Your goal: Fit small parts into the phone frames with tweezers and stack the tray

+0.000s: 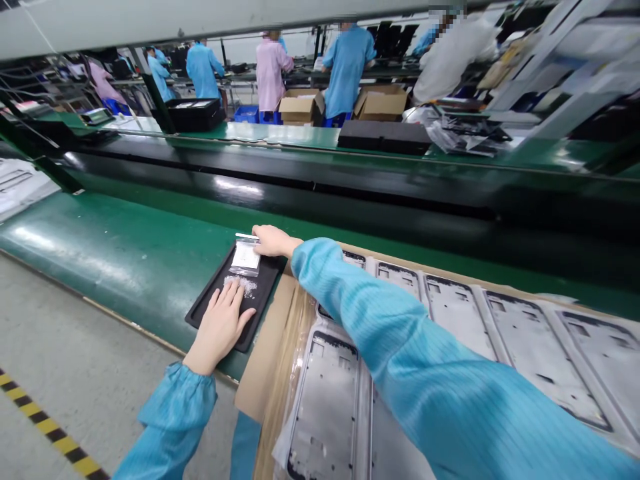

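My left hand (pixel 225 321) lies flat on a shallow black tray (pixel 205 304), fingers stretched out. Its fingertips touch a scatter of tiny clear pieces (pixel 249 287). Just beyond them is a small clear zip bag (pixel 246 259) with a white label, its zip end toward the pieces. My right hand (pixel 274 241) reaches across to the bag's far right corner, with curled fingers closed on its edge. A thin white strip (pixel 247 236) shows along the bag's far end, close to those fingers; whether they touch it is unclear.
To the right, an open cardboard box (pixel 270 333) holds several grey phone frames (pixel 325 407) in clear plastic trays. The green bench (pixel 125 233) runs left. Behind it lies a black conveyor belt (pixel 300 193). Several people in smocks work farther back. Yellow-black floor tape (pixel 47 427) is at lower left.
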### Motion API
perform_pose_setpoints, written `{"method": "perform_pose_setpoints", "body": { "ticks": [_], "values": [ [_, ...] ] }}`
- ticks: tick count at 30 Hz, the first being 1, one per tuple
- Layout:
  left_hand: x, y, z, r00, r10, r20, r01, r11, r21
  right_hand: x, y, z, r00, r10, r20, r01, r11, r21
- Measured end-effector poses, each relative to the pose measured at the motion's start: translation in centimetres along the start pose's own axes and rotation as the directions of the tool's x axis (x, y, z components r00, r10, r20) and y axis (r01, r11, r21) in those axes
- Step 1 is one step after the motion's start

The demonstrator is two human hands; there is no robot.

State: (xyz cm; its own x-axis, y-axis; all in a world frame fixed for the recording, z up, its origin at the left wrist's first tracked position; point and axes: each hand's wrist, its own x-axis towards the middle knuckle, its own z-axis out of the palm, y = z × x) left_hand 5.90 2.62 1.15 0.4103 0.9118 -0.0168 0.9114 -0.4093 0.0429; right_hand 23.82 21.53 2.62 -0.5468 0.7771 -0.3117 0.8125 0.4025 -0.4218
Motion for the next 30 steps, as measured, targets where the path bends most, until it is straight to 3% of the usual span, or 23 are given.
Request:
{"method": "perform_pose_setpoints", "body": {
  "ticks": [9, 17, 20, 24, 30],
  "values": [
    [0.2, 0.0, -0.5, 0.998, 0.051, -0.038, -0.051, 0.999, 0.006, -4.7, 2.3, -5.0, 0.999, 0.013, -0.052, -0.008, 0.994, 0.105],
    [0.3, 0.6, -0.1, 0.990, 0.142, 0.001, -0.142, 0.990, -0.005, -14.8, 6.2, -9.4, 0.956, 0.056, -0.287, 0.005, 0.978, 0.209],
    [0.5, 0.5, -0.2, 0.993, 0.119, 0.014, -0.119, 0.993, -0.013, -20.0, 7.6, -8.9, 0.945, 0.043, -0.323, 0.010, 0.987, 0.162],
    [0.5, 0.7, -0.2, 0.997, 0.064, 0.030, -0.063, 0.997, -0.043, -25.8, 9.8, -6.1, 0.924, 0.023, -0.381, -0.023, 1.000, 0.006],
    [0.4, 0.9, 0.0, 0.999, -0.019, 0.044, 0.022, 0.997, -0.074, -28.9, 13.5, -0.4, 0.849, 0.130, -0.512, -0.229, 0.964, -0.135]
  ]
}}
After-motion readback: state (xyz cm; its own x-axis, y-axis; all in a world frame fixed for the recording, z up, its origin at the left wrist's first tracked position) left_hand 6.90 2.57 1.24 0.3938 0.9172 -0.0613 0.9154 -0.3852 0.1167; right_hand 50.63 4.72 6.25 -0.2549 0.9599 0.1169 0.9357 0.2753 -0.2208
